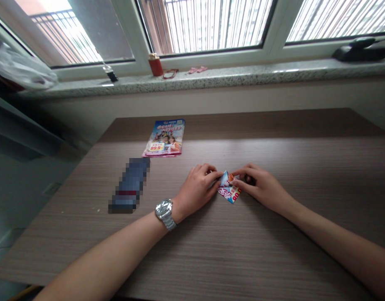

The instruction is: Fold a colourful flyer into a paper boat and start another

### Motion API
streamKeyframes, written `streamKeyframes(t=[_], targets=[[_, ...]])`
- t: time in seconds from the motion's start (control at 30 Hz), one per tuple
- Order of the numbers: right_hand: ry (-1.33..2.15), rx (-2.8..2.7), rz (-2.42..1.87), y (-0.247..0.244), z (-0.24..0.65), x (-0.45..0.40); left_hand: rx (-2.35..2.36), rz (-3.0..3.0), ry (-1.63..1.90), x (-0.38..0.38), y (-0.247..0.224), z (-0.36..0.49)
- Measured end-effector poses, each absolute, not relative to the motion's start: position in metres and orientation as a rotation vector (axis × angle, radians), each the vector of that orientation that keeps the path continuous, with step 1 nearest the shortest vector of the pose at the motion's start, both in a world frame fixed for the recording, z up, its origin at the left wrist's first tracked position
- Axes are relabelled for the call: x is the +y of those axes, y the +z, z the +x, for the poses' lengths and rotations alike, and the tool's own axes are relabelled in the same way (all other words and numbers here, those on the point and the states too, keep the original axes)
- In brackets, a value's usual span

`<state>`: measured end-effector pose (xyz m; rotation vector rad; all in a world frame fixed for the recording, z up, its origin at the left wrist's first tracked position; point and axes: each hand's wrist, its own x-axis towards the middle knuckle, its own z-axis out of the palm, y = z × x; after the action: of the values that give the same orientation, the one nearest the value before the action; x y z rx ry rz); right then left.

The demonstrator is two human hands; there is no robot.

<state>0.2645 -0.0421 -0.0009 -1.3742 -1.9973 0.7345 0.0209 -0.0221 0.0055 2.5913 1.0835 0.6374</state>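
A small folded piece of printed paper (230, 193), blue, white, pink and red, lies on the wooden table (192, 251) between my hands. At its left edge, my left hand (200, 184) pinches the paper with thumb and fingertips; a silver watch is on that wrist. From the other side, my right hand (258, 184) grips the upper right part between thumb and index finger. Part of the paper is hidden under the fingertips. Its creases are too small to make out fully.
A stack of colourful flyers (165, 138) lies toward the back left of the table. Nearer me is a pixelated dark flat object (130, 186). On the granite windowsill (230, 79) stand a red bottle-like item (155, 65) and a black device (361, 50).
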Motion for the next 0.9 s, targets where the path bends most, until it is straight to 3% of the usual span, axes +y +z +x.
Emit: streamKeyframes(t=[0.9], targets=[[0.775,-1.89,-1.306,0.0042,0.2604,-0.0494,0.896,2.255,0.781,-0.0224,0.01,0.0215]])
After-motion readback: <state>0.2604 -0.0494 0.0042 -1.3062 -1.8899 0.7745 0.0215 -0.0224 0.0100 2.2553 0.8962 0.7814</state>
